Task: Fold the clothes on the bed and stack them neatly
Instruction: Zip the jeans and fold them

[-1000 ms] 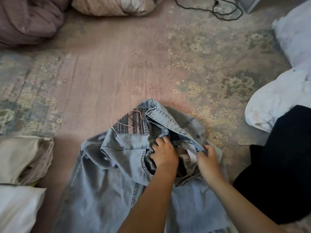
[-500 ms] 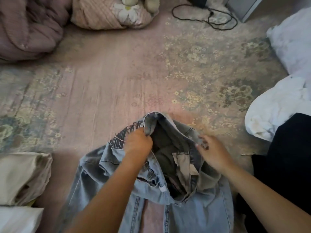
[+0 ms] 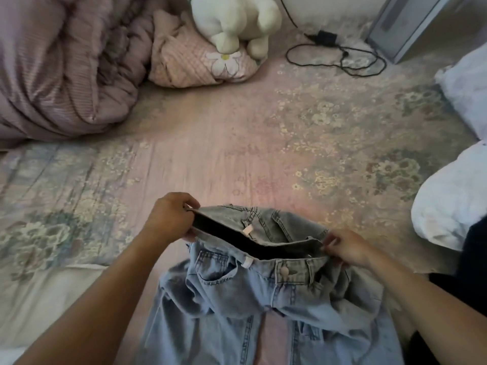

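Near the bottom of the view, at about six o'clock, light blue jeans (image 3: 263,299) are lying on a floral pink bedsheet (image 3: 237,143), their legs running off the lower edge. Both hands are holding the waistband open. At the waistband's nine o'clock end, the left hand (image 3: 170,217) is gripping the denim with curled fingers. At its three o'clock end, the right hand (image 3: 347,246) is pinching the edge between thumb and fingertips. Around twelve o'clock, a white plush toy (image 3: 237,19) is sitting on a pink pillow (image 3: 195,61).
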A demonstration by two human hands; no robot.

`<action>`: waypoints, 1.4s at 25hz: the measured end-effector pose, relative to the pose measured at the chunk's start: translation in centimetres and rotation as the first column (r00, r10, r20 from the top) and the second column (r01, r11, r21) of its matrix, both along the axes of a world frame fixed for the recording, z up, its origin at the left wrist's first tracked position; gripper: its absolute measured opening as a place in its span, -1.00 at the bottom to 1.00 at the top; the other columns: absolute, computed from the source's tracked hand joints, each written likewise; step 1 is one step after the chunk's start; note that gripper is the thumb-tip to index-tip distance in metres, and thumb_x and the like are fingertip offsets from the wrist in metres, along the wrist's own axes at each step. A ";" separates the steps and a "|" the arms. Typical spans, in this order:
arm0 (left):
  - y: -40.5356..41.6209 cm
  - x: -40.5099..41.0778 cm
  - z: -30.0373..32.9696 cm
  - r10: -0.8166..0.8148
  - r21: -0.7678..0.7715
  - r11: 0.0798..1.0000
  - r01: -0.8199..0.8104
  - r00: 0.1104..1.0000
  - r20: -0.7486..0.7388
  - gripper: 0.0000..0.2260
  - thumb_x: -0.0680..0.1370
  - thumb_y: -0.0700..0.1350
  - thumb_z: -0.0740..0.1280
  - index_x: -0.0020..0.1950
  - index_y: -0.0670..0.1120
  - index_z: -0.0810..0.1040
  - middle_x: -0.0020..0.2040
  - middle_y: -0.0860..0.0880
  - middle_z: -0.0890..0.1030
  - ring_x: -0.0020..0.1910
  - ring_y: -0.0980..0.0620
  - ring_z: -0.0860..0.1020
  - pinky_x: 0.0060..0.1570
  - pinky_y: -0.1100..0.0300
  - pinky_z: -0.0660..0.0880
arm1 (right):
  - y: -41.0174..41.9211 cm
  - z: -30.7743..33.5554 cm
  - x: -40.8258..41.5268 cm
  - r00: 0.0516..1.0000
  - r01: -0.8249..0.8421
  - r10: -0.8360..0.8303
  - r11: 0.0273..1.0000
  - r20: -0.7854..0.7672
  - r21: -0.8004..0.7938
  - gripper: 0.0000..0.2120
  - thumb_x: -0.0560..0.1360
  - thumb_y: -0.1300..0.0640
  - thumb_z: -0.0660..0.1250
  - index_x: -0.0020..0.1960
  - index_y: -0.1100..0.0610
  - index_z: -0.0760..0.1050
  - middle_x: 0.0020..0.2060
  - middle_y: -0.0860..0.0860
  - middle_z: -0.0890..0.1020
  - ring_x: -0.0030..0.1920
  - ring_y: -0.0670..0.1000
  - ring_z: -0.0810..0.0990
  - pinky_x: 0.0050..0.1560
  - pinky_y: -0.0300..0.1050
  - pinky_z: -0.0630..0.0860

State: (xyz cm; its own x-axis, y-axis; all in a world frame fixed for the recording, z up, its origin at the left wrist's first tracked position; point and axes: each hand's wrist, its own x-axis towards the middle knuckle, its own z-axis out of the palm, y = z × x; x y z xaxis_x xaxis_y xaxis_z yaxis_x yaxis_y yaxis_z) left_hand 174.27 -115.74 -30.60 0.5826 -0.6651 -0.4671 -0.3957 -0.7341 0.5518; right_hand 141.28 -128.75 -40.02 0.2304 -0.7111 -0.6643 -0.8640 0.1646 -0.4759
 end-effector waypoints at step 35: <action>-23.1 14.0 5.7 -0.192 0.096 0.979 0.178 0.672 0.715 -0.72 0.56 -0.27 0.34 0.27 -0.21 0.56 0.24 -0.32 0.55 0.23 -0.35 0.54 0.19 -0.20 0.51 | -26.0 15.2 13.6 0.972 0.091 0.017 0.894 0.236 -0.439 -0.72 0.54 0.23 0.46 0.15 0.39 0.52 -0.07 0.31 0.65 -0.18 0.21 0.68 -0.21 -0.03 0.62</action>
State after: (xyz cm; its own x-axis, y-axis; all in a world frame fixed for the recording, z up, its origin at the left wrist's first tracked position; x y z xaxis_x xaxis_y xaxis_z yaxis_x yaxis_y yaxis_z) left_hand 188.25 -138.80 -24.93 0.6088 -0.7928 0.0295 -0.7933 -0.6081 0.0283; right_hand 154.93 -154.73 -24.82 0.3043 -0.9292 -0.2096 -0.7206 -0.0807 -0.6887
